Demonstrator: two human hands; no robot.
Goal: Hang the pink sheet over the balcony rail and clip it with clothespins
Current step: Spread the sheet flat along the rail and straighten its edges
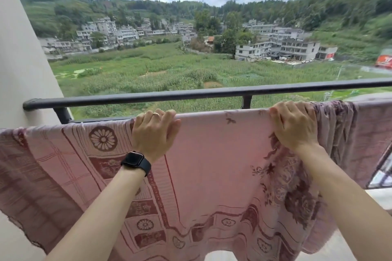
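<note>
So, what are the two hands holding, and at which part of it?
Both hold the pink sheet at its top fold, where it drapes over a bar: the left hand left of the middle, the right hand further right.

We note bare forearms, no sleeves. Our left hand [156, 133] carries a gold ring [156, 114]; just below it, a black square-faced watch [136, 162] on a black strap.

Soft overcast daylight, no hard shadows — edges bowed, right side motion-blurred.

Cloudy hillside village [118, 32] beyond fields [148, 70]
</note>
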